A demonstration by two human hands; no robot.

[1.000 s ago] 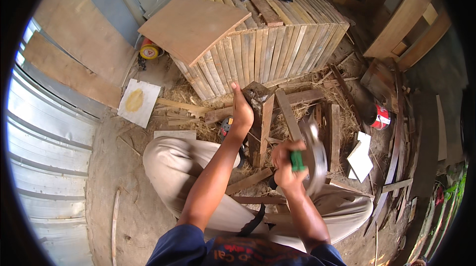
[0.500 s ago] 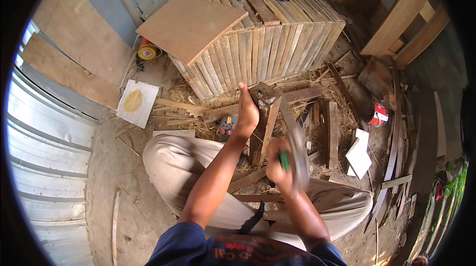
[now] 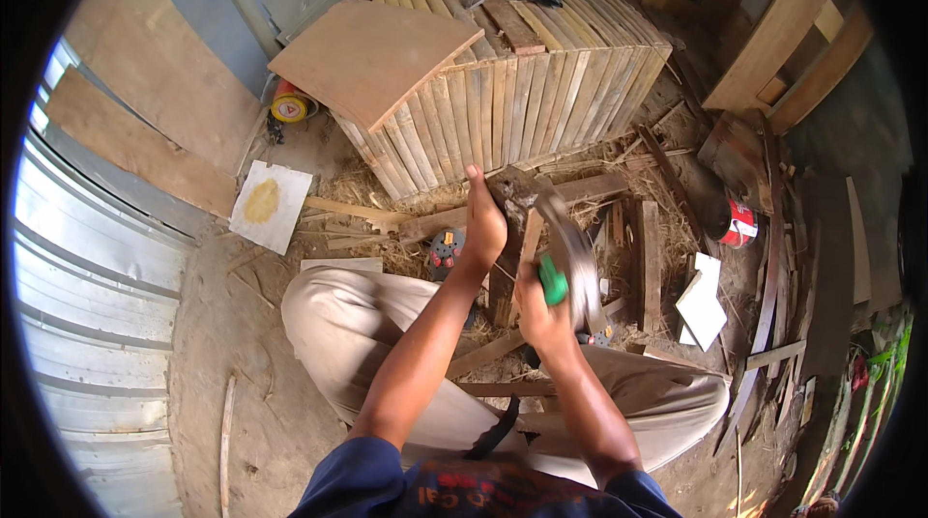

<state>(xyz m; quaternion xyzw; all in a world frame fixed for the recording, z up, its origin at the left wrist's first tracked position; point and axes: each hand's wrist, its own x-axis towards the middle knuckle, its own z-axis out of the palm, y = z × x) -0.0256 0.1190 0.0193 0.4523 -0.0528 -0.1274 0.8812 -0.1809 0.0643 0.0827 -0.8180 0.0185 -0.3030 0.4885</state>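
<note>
My left hand (image 3: 483, 220) grips the top of an upright wooden stick (image 3: 506, 272) that stands between my knees. My right hand (image 3: 537, 307) is closed on the green handle (image 3: 552, 281) of a curved metal blade (image 3: 572, 245). The blade is blurred from motion and lies against the stick's upper end, just right of my left hand. A dark lump (image 3: 515, 189) sits at the top of the stick. I sit on the ground with my legs in beige trousers (image 3: 353, 334) spread around the stick.
A crate of wooden slats (image 3: 503, 107) stands ahead with a flat board (image 3: 372, 59) on top. Wood offcuts and shavings (image 3: 643, 247) litter the ground. A red can (image 3: 739, 223), a yellow-red tin (image 3: 288, 107), white sheets (image 3: 266, 204) and corrugated metal (image 3: 87, 286) lie around.
My right hand has swung the blade from the lower right up and left toward the stick's top. My left hand stays on the stick.
</note>
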